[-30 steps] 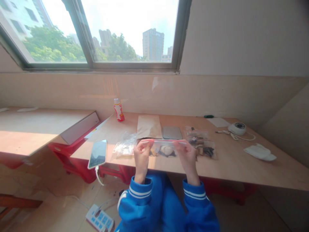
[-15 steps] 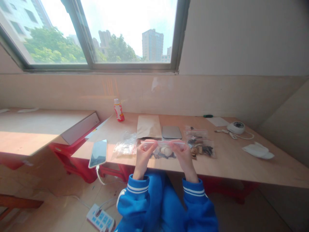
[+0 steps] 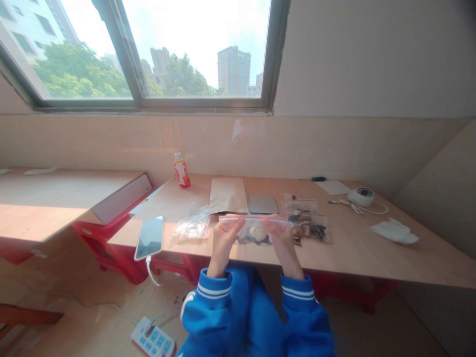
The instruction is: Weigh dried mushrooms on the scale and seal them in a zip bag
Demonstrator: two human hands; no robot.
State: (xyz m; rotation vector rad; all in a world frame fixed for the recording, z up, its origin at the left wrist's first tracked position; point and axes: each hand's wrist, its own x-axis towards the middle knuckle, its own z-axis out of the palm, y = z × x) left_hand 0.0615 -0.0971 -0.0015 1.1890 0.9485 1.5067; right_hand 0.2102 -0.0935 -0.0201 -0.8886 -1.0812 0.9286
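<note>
Both my hands hold up a clear zip bag (image 3: 256, 229) with a red seal strip along its top, over the near edge of the wooden table (image 3: 357, 248). My left hand (image 3: 223, 243) pinches the strip near its left end, fingers closed. My right hand (image 3: 280, 243) pinches it near the right end. Brown and pale bits lie in the bag's bottom. Blue sleeves with white stripes cover both my forearms.
On the table lie a clear bag (image 3: 191, 225) at left, filled zip bags (image 3: 307, 220) at right, a brown paper pouch (image 3: 228, 196), a grey pad (image 3: 263, 204), a phone (image 3: 149, 237) on a cable, a red bottle (image 3: 181, 171), a white round device (image 3: 360, 196) and white cloth (image 3: 394, 231). A power strip (image 3: 152, 339) lies on the floor.
My fingers have slid inward along the bag's seal strip, closer together. The view has shifted slightly.
</note>
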